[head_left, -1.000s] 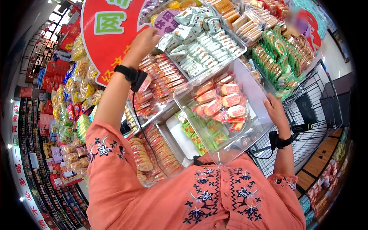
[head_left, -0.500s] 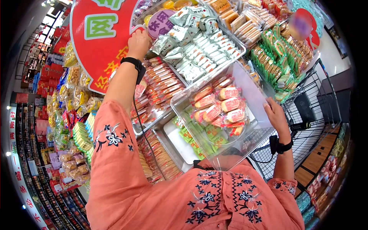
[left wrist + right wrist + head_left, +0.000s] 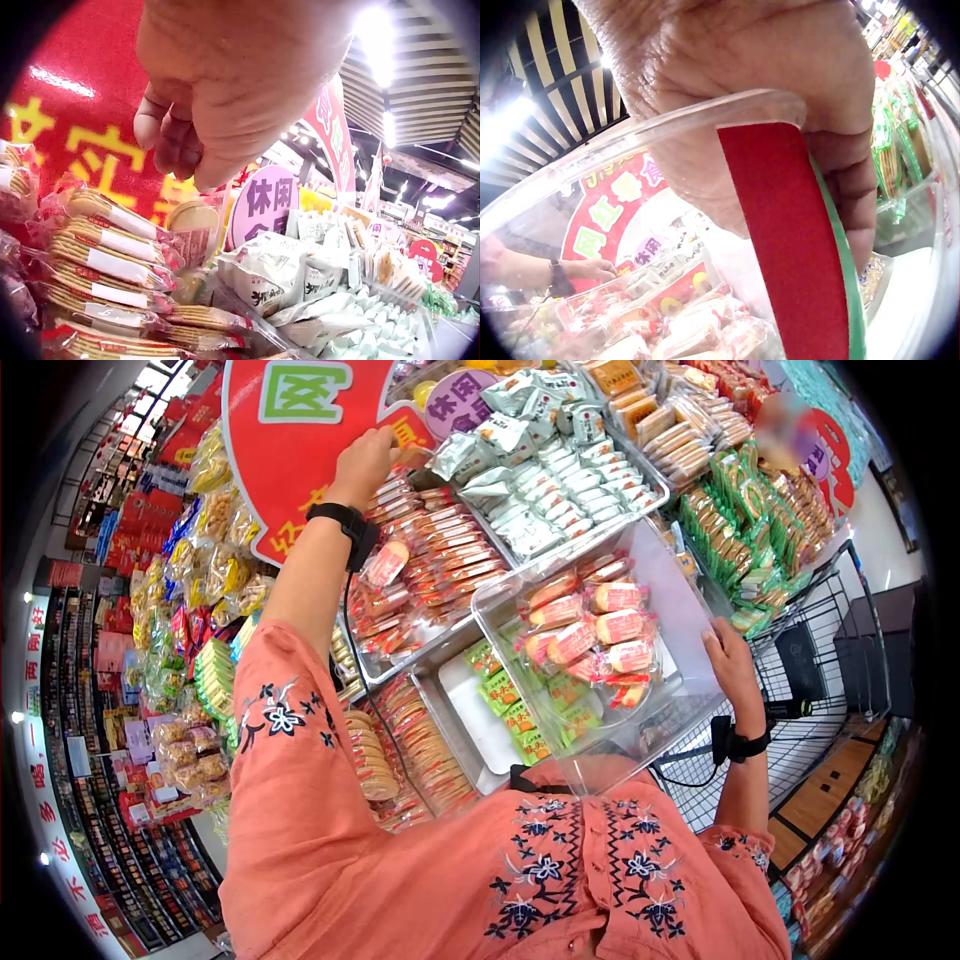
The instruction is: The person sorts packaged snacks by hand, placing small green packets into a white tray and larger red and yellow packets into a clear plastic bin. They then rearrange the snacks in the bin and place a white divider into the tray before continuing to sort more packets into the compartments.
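Note:
My left hand [image 3: 366,464] is at the back of a tray, above rows of wrapped biscuits [image 3: 450,565] in red and clear wrappers. In the left wrist view its fingers are curled down at a round biscuit packet [image 3: 193,225] with a clear wrapper, which seems pinched at its top; the fingertips are partly hidden. My right hand [image 3: 735,668] grips the side wall of a clear plastic bin [image 3: 560,755], its fingers over the rim in the right wrist view. Inside the bin lies a pile of wrapped bread-like snacks [image 3: 590,625] with red-and-white labels.
A red sign [image 3: 300,450] stands behind my left hand. White snack bags [image 3: 545,490] fill the tray beside it. Green packets [image 3: 515,705] lie in a tray beneath the bin. Green-wrapped biscuits [image 3: 745,530] are at right, above a wire shopping cart [image 3: 825,650].
The left hand dipped slightly and stays by the sign's edge above the biscuits, its fingers now reaching toward the white bags. The right hand keeps holding the bin. The camera view shifted a little.

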